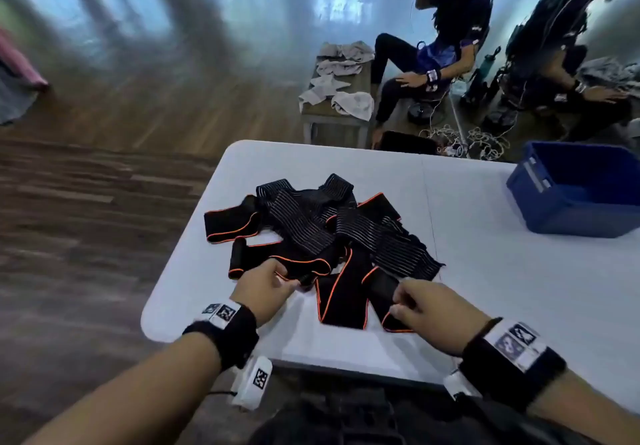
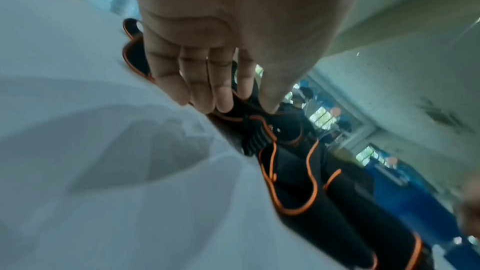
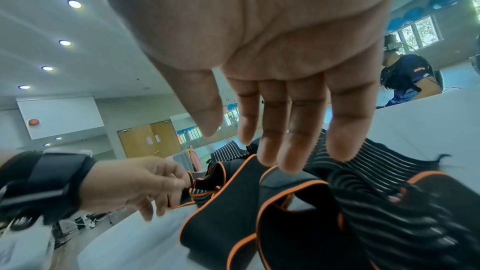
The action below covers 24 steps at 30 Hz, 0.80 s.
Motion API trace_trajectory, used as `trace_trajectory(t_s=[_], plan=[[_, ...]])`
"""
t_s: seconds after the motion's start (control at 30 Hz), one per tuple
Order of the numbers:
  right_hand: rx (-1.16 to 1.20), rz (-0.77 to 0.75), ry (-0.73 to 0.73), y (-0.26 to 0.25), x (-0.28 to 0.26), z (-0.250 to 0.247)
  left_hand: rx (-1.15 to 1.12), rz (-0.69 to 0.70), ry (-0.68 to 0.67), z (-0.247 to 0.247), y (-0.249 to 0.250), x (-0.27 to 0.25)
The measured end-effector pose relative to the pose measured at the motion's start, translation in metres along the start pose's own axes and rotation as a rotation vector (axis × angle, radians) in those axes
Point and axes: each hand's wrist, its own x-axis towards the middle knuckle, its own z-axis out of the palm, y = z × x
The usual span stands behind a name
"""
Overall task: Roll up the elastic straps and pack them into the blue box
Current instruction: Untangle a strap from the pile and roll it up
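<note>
since the black orange-edged elastic straps (image 1: 322,237) heaped mid-frame on the white desk (image 1: 485,271) look limp and light, the left hand (image 1: 263,292) pinches one edge; the right hand (image 3: 272,93) hovers with loose fingers, and the blue plastic box (image 1: 581,195) waits at right.

Both forearms reach forward side by side, bare to the wrist, each wrist wrapped in a black band carrying white printed markers. The left hand (image 1: 265,289) sits palm-down and angled toward the right, its thumb and fingers (image 3: 166,184) closed in a pinch on a strap (image 1: 304,268). The right hand (image 1: 427,308) is a little nearer the body, knuckles up. In the right wrist view its 4 fingers (image 3: 293,130) hang nearly straight and close together, thumb apart from them, and their tips hover just above the fabric without gripping it.
</note>
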Motion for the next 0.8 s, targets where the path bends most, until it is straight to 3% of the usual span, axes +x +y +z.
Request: trace_trajectory(t_s=[0.1, 0.3, 0.4, 0.53, 0.67, 0.73, 0.8], plan=[[0.031, 0.016, 0.038, -0.012, 0.023, -0.005, 0.036, -0.076, -0.031, 0.019, 0.01, 0.006], [0.066, 0.051, 0.039, -0.015, 0.05, -0.006, 0.032, -0.108, 0.086, 0.035, 0.01, 0.018], [0.046, 0.083, 0.05, -0.009, 0.057, -0.009, 0.038, 0.041, 0.15, 0.03, 0.01, 0.019], [0.033, 0.1, 0.062, 0.001, 0.061, -0.016, 0.075, 0.262, 0.336, 0.017, 0.011, 0.019], [-0.025, 0.153, 0.034, 0.016, 0.058, -0.018, 0.111, 0.399, 0.443, 0.003, 0.028, 0.015], [-0.061, 0.214, 0.014, 0.027, 0.054, -0.014, 0.108, 0.449, 0.439, -0.001, 0.036, 0.013], [-0.096, 0.266, -0.022, 0.037, 0.048, -0.009, 0.051, 0.49, 0.326, -0.004, 0.043, 0.011]])
